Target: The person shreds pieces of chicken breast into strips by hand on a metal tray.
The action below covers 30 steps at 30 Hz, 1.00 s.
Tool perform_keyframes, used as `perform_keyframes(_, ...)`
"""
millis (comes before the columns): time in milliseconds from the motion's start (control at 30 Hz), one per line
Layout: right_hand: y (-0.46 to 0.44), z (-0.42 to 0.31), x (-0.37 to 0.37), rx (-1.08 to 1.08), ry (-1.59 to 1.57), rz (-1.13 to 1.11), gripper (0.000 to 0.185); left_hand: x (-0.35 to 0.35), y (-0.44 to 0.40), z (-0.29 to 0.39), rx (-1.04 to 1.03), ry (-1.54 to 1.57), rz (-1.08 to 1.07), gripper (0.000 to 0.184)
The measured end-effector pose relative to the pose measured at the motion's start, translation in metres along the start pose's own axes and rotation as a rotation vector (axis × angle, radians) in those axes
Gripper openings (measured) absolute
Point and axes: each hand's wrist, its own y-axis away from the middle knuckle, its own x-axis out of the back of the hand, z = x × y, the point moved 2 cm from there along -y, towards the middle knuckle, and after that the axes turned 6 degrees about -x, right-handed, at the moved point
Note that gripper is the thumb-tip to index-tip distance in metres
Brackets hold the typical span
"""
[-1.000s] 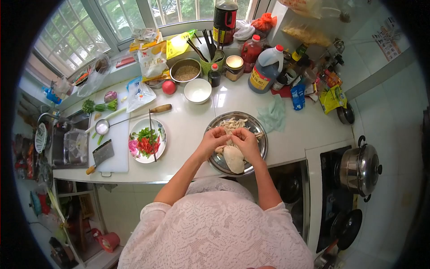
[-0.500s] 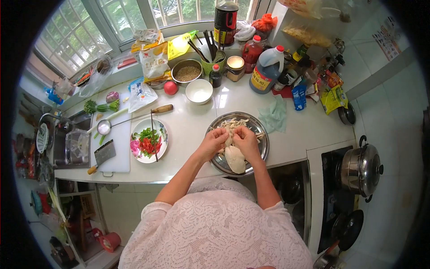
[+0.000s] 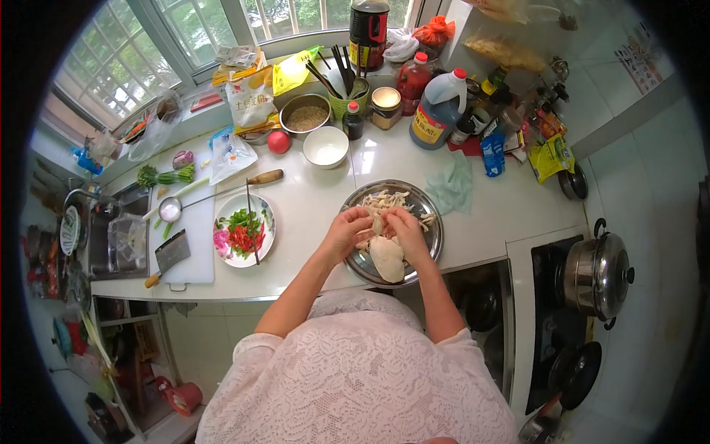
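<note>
Both hands work close together above a round steel tray (image 3: 437, 248). My left hand (image 3: 349, 231) and my right hand (image 3: 404, 231) are closed, fingertips pinching a small piece of pale cooked chicken (image 3: 378, 222) between them. Just below the fingers, a whole chicken breast (image 3: 387, 260) lies in the near part of the tray. Torn chicken shreds (image 3: 384, 200) are heaped along the tray's far side, partly hidden by the hands.
Left of the tray stands a plate (image 3: 268, 255) of cut peppers with chopsticks across it. A cleaver (image 3: 174, 253) lies on the white cutting board (image 3: 196, 270). Behind are a white bowl (image 3: 325, 148) and a blue jug (image 3: 433, 122). A pot (image 3: 597, 274) stands right, by the stove.
My fingertips have shifted slightly apart, and the piece of chicken between them now shows more. The breast and the tray stay in place, apart from a slight shift of the view.
</note>
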Motion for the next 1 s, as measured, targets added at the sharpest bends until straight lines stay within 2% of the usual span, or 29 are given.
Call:
perform_keyframes(33,0.001,-0.002,-0.006,-0.032,-0.024,-0.06,0.01,0.0,0.0,-0.001,0.0,-0.086,0.036,0.009)
perform_keyframes(67,0.001,0.001,-0.008,-0.019,0.072,-0.049,0.009,0.003,0.0,-0.003,-0.002,-0.087,0.038,0.009)
perform_keyframes(300,0.001,0.0,-0.004,-0.012,0.111,-0.052,0.007,0.004,0.0,-0.005,-0.022,-0.255,0.022,0.012)
perform_keyframes(400,0.0,0.002,-0.003,0.071,0.166,-0.056,0.006,0.01,-0.003,-0.007,-0.007,-0.308,0.049,0.014)
perform_keyframes(467,0.003,-0.004,-0.002,0.093,0.324,-0.06,0.006,0.012,-0.004,-0.01,0.001,-0.33,0.049,0.015)
perform_keyframes(667,0.012,-0.02,-0.011,0.174,0.508,0.064,0.01,0.007,-0.004,-0.007,0.025,-0.361,-0.003,0.017)
perform_keyframes(767,0.011,-0.017,-0.011,0.167,0.485,0.047,0.006,0.003,-0.004,-0.006,0.013,-0.385,0.0,0.017)
perform_keyframes(900,-0.008,0.014,0.009,0.137,0.377,0.165,0.005,-0.001,0.0,-0.005,0.033,-0.133,0.001,0.019)
perform_keyframes(967,-0.014,0.022,0.025,0.128,0.172,0.248,0.005,-0.002,0.003,0.001,0.035,-0.06,0.01,0.019)
perform_keyframes(1000,-0.013,0.019,0.031,0.046,0.102,0.27,0.008,-0.003,0.005,0.008,0.037,0.014,0.008,0.021)
